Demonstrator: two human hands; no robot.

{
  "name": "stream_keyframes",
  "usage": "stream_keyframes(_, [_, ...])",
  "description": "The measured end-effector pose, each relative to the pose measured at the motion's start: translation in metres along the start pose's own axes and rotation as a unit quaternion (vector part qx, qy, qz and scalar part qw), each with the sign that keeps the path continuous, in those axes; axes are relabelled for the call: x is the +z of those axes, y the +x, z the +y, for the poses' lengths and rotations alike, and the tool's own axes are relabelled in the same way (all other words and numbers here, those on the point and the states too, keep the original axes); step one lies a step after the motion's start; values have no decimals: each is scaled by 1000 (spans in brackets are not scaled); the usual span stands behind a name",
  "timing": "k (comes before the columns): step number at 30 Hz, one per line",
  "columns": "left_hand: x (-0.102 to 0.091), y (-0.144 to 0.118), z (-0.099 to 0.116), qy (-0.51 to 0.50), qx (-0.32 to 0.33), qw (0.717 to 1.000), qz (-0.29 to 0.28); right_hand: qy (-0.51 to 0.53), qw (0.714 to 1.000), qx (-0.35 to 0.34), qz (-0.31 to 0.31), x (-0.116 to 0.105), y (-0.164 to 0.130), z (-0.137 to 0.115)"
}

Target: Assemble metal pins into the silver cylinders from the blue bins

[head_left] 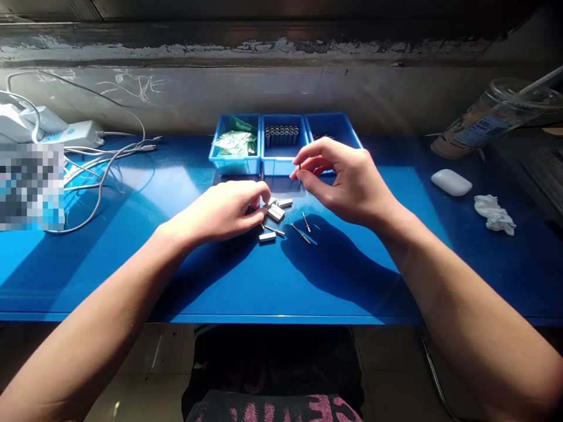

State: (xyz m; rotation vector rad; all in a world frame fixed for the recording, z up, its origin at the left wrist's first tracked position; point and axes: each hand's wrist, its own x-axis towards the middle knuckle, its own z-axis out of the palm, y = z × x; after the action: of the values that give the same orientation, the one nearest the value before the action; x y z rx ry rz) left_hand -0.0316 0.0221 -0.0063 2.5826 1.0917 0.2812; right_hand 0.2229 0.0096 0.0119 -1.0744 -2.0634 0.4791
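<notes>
My left hand [229, 211] rests on the blue table [132, 275], its fingertips closed on one of the small metal blocks [275, 214] lying in a loose pile. My right hand [347, 181] hovers just above and right of the pile, pinching a thin metal pin [299, 170] upright between thumb and forefinger. Several more pins [303, 231] lie on the table beside the blocks, below my right hand.
Three blue bins stand behind: the left bin [235, 164] holds green-white packets, the middle bin [281, 161] metal cylinders, the right bin [334, 126] dark small parts. White cables and a power strip [79, 135] lie left. An earbud case [451, 181], crumpled tissue [495, 214] and plastic cup [488, 120] sit right.
</notes>
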Motion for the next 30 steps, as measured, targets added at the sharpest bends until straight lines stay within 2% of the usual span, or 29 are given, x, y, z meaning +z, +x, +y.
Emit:
stream_keyframes(6, [0,-1,0,-7,-5,1000,-2,132,991,24,7,-10,3,-2])
stream_keyframes(12, [-1,-1,1,-4,-8,1000,-9,194,978,46,65,-29,7,5])
stream_keyframes(15, [-3,-1,2,-6,-10,1000,-14,212,968,99,95,-37,10,14])
stream_keyframes(18, [-3,-1,3,-5,-14,1000,-17,245,942,196,122,-40,13,29])
stream_keyframes(21, [-2,-1,2,-4,-11,1000,-14,221,927,257,162,-42,15,53])
stream_keyframes(25, [0,0,-1,-1,-1,1000,-1,186,947,209,160,-45,16,79])
stream_keyframes(27, [1,1,-2,-2,-1,1000,1,153,953,208,156,-43,15,76])
stream_keyframes(30, [1,0,-2,-9,6,1000,3,63,971,193,123,-29,12,52])
